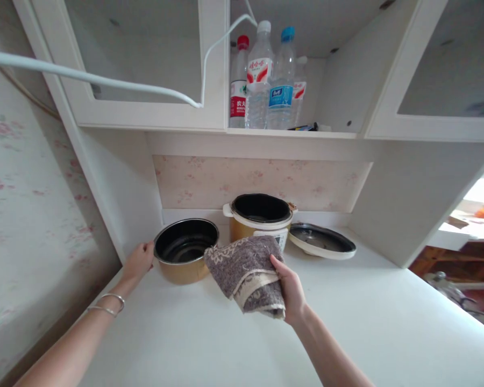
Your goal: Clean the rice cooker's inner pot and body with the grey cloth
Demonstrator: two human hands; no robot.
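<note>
My left hand (142,259) grips the left rim of a gold inner pot (184,271) with a dark inside, which stands on the white counter (242,349). A folded grey-brown cloth (252,271) with a cream pattern is pinched in my right hand (291,287), held above the counter. Behind the cloth stands the rice cooker body (242,228), gold and white with a dark open cavity; the cloth hides part of its front. To its right lies the cooker's lid (322,242), its dark inner side facing up.
Several plastic bottles (259,91) stand on the open shelf of the cabinet overhead. A white cable (145,86) hangs across the upper left in front of a glass-paned cabinet door (153,114). Side panels (399,193) bound the counter niche. Flowered wallpaper (24,204) covers the left wall.
</note>
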